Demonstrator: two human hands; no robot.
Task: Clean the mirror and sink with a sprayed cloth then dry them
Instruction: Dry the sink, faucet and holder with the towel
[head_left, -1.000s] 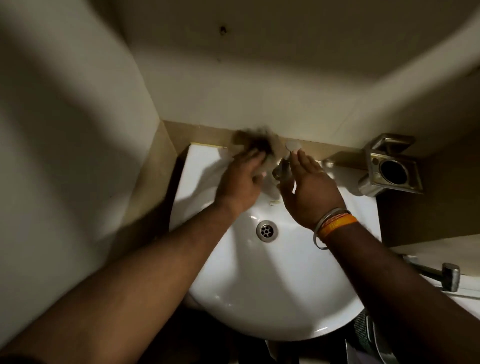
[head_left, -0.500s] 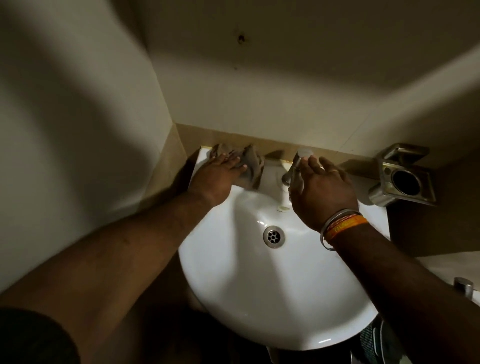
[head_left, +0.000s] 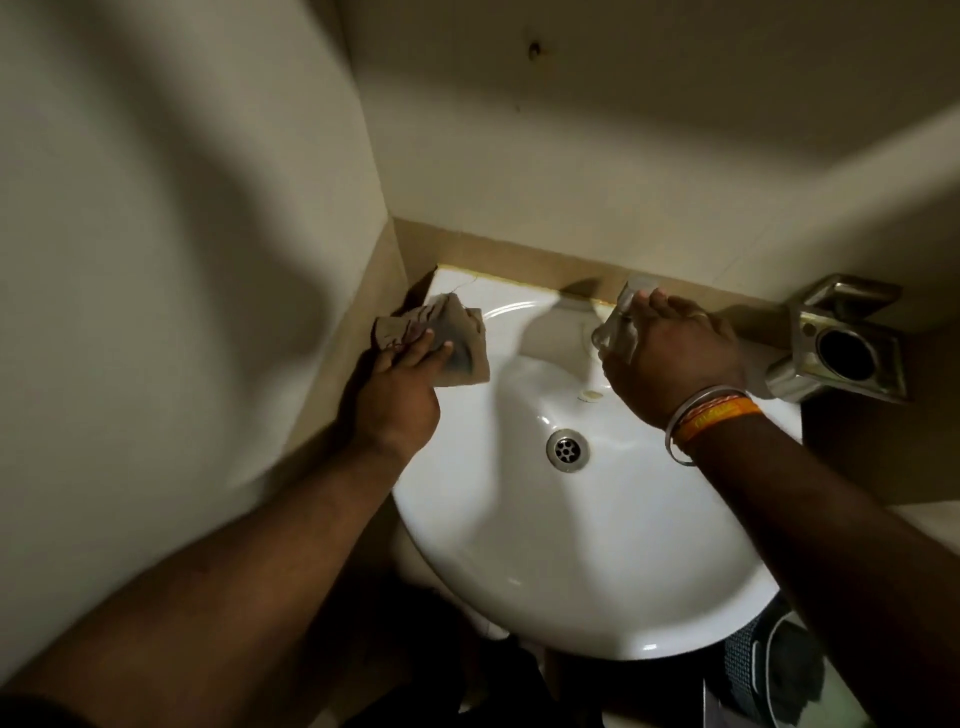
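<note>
Small dim bathroom, white ceramic sink (head_left: 571, 571) with drain (head_left: 567, 450), wall-mounted metal holder (head_left: 844, 345) (chrome), plain cream walls (head_left: 156, 208)

Only one view is given, taken from a camera worn on the head. It is directed forward and steeply down onto the sink (head_left: 571, 561), which is seen from close above and fills the middle. Both forearms are seen entering from the lower edge. The wall corner (head_left: 382, 197) is included at the top, bent by the wide lens.
</note>
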